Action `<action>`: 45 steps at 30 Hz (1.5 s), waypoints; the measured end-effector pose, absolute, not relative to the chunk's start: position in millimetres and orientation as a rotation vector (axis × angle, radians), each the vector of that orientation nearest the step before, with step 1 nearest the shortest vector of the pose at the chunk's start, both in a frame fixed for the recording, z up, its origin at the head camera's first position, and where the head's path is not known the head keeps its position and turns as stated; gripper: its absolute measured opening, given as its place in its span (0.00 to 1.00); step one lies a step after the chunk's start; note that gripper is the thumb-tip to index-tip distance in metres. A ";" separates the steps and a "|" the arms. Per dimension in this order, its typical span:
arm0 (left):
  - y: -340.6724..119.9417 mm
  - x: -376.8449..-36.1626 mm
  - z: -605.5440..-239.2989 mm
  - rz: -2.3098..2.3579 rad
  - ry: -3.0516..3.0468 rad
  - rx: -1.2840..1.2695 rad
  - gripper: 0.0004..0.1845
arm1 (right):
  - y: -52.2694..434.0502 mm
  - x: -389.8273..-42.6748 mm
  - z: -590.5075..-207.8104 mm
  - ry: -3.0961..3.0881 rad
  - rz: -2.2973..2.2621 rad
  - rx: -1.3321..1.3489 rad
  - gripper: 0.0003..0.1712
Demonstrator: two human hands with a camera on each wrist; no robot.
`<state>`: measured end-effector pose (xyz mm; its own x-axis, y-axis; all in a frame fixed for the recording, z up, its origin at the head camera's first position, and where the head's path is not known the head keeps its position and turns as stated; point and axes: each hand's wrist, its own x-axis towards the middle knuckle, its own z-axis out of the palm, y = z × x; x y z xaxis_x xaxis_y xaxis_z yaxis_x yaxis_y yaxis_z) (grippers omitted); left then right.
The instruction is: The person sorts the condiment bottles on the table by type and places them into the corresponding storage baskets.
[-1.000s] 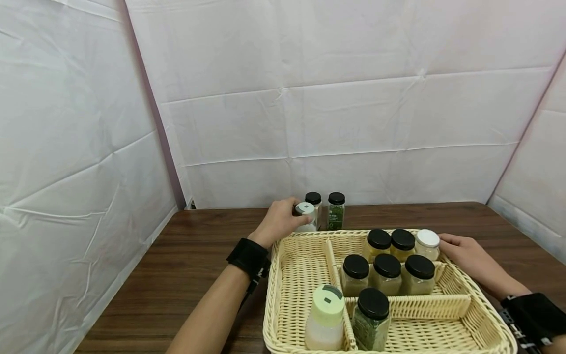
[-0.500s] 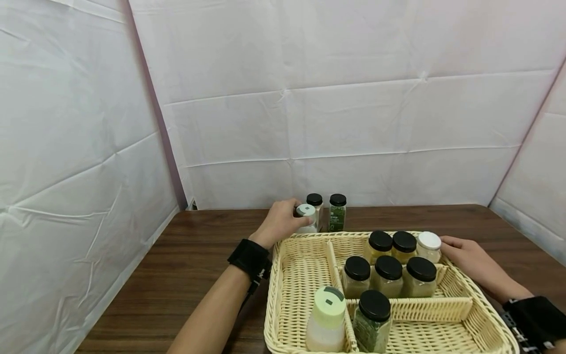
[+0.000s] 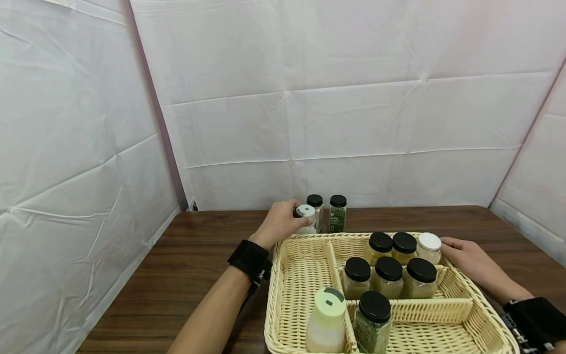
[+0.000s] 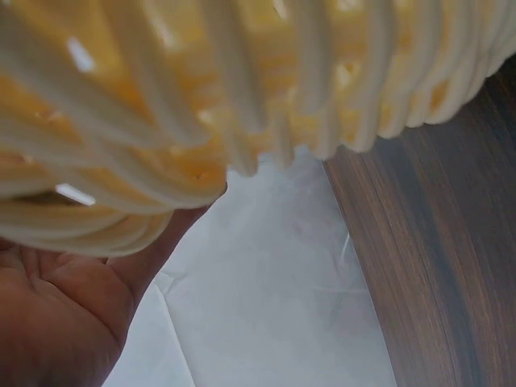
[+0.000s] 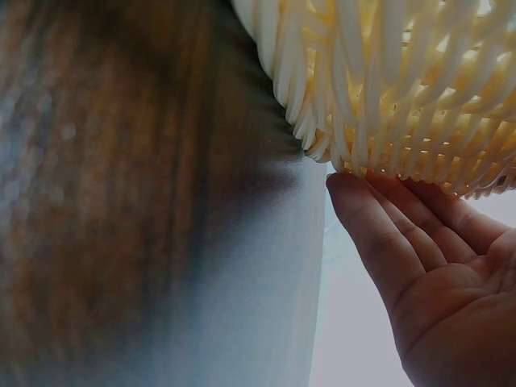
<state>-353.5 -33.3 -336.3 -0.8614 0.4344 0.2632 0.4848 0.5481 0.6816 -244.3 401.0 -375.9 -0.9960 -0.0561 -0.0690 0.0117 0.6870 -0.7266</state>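
Left hand wrapped round small white-capped bottle at far left corner of wicker basket, on brown table, fingers curled on bottle w/ thumb near cap; grip visible in head view only. Left wrist view gives just palm pressed under basket weave, bottle not visible there. Right hand lies flat vs basket's far right rim, fingers straight, holding nothing; right wrist view confirms: straight fingertips touching woven wall from outside, palm facing cam. Behind held bottle, touching or nearly: black-capped pale jar, then black-capped green herb jar just beside, both on table outside basket. Basket split by woven dividers. Far right compartment: two black-lid jars of yellowish stuff + white-lid jar, w/ three more black-lid jars of pale powder in row nearer cam; whether a divider runs btwn the rows can't tell. Near right compartment: black-lid jar w/ green herbs, at its left end. Left compartment: tall bottle w/ pale green cap, whitish contents, at near end by the divider. Vs 0.5 s ago and 1 s ago: no visible shift in hands, bottle or jars; only slight cam drift.
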 end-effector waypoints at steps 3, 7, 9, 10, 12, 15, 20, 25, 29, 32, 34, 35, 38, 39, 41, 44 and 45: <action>-33.7 -353.6 -336.2 -1.234 -2.706 -0.812 0.13 | 401.5 -244.4 -376.1 2.798 -1.212 -0.035 0.49; -35.0 -353.4 -335.8 -1.254 -2.699 -0.829 0.10 | 401.4 -243.9 -376.5 2.779 -1.232 -0.039 0.50; -35.5 -353.4 -335.4 -1.259 -2.697 -0.829 0.10 | 401.3 -243.8 -376.6 2.776 -1.238 -0.040 0.50; -35.7 -353.4 -335.2 -1.258 -2.696 -0.831 0.10 | 401.2 -243.8 -376.6 2.774 -1.240 -0.040 0.50; -36.0 -353.3 -334.3 -1.260 -2.689 -0.837 0.10 | 401.5 -243.9 -376.5 2.773 -1.238 -0.039 0.51; -36.7 -353.6 -333.1 -1.257 -2.678 -0.848 0.10 | 402.2 -244.1 -376.6 2.776 -1.234 -0.038 0.51; -37.7 -352.4 -329.2 -1.247 -2.668 -0.834 0.10 | 402.6 -244.2 -377.2 2.773 -1.241 -0.047 0.50; -39.3 -349.8 -325.1 -1.223 -2.664 -0.794 0.14 | 402.2 -244.8 -377.8 2.783 -1.228 -0.036 0.50; -40.4 -349.3 -323.4 -1.218 -2.655 -0.785 0.15 | 402.6 -245.1 -377.4 2.782 -1.217 -0.024 0.50; -40.7 -349.8 -322.6 -1.220 -2.650 -0.768 0.16 | 402.9 -245.0 -377.3 2.786 -1.209 -0.024 0.49; -41.1 -349.7 -321.8 -1.226 -2.646 -0.760 0.16 | 402.3 -244.4 -377.8 2.788 -1.217 -0.031 0.49; -41.5 -349.5 -321.3 -1.226 -2.644 -0.758 0.16 | 402.0 -244.1 -377.9 2.787 -1.222 -0.035 0.49; -42.6 -348.6 -319.4 -1.227 -2.635 -0.752 0.17 | 401.0 -243.3 -378.1 2.780 -1.240 -0.043 0.50; -43.0 -348.3 -318.8 -1.227 -2.632 -0.749 0.17 | 400.8 -243.3 -377.8 2.776 -1.244 -0.043 0.51; -43.6 -347.8 -317.4 -1.225 -2.623 -0.742 0.18 | 401.1 -243.5 -377.2 2.771 -1.246 -0.042 0.51; -44.2 -347.2 -315.5 -1.230 -2.607 -0.734 0.19 | 401.3 -243.6 -376.7 2.764 -1.253 -0.045 0.50; -44.3 -347.2 -315.0 -1.225 -2.602 -0.732 0.19 | 401.3 -243.6 -376.8 2.762 -1.257 -0.048 0.50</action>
